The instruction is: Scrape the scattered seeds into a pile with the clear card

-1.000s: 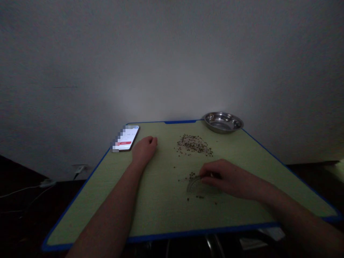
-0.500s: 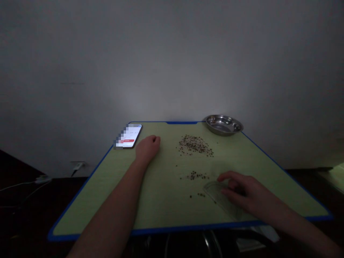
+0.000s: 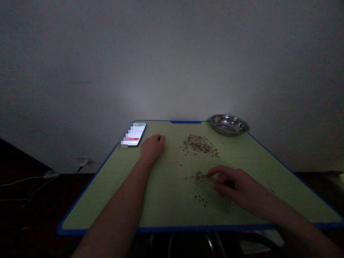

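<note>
My left hand rests on the table as a loose fist, to the right of the phone; nothing shows in it. My right hand is low over the near right part of the table, thumb and forefinger bent around the edge of a clear see-through dish. The dish's outline is faint and partly hidden by the fingers. A few small dark beans lie at its far edge, close to my forefinger tip. Several more beans lie to its near left. Farther back spreads a larger pile of beans.
A shiny metal bowl stands at the far right corner. The lit phone lies at the far left. The green table has a blue rim and a wall behind it. Cables run at the lower left.
My right hand has moved left with the clear dish, toward the small group of beans. My left hand keeps its place on the table. The whole view has shifted slightly.
</note>
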### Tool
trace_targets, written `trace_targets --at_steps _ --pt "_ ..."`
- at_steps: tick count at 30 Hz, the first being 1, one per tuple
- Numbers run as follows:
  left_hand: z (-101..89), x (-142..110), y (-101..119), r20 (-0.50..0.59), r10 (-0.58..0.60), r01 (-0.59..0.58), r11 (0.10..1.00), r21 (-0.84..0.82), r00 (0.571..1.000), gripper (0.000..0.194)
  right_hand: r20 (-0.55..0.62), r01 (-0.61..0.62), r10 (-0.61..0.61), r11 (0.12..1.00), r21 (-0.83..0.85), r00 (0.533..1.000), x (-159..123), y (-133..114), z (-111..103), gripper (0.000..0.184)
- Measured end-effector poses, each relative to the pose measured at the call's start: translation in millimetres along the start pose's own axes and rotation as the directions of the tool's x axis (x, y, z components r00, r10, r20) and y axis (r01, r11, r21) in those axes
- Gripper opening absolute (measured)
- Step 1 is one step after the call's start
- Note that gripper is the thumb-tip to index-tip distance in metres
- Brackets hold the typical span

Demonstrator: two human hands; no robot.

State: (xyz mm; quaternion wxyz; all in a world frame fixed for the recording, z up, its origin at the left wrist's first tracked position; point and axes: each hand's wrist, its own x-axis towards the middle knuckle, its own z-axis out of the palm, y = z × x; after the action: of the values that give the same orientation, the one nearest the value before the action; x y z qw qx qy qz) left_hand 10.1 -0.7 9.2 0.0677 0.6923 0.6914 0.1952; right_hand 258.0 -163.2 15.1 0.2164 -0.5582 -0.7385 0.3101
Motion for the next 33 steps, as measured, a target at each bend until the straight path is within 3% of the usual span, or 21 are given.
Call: trace_targets --at_steps 8,12,17,25,33 --pt "2.5 1 -1 -0.01 -0.003 0.003 1.0 -0.003 1.0 0.043 -0.085 0.011 -0.023 0.991 -0.134 0.996 7 9 -25 0.027" --pt "2.4 1 -2 -0.005 -0.005 0.005 1.0 -0.005 1.0 0.044 0.003 0.128 -0.13 0.972 -0.198 0.991 16 0 -20 0.021" --pt "2.4 2 -2 -0.002 -0.007 0.007 1.0 0.005 1.0 0.043 0.045 0.174 -0.168 0.968 -0.181 0.985 29 -9 -7 0.019" --pt "3.1 1 -2 -0.008 -0.007 0.008 1.0 0.01 1.0 0.043 0.04 0.192 -0.188 0.947 -0.258 0.981 50 -7 -2 0.015" --pt "3.1 1 -2 -0.001 -0.015 0.015 1.0 0.011 1.0 0.044 -0.073 0.128 -0.167 0.918 -0.375 0.983 64 3 -11 0.018"
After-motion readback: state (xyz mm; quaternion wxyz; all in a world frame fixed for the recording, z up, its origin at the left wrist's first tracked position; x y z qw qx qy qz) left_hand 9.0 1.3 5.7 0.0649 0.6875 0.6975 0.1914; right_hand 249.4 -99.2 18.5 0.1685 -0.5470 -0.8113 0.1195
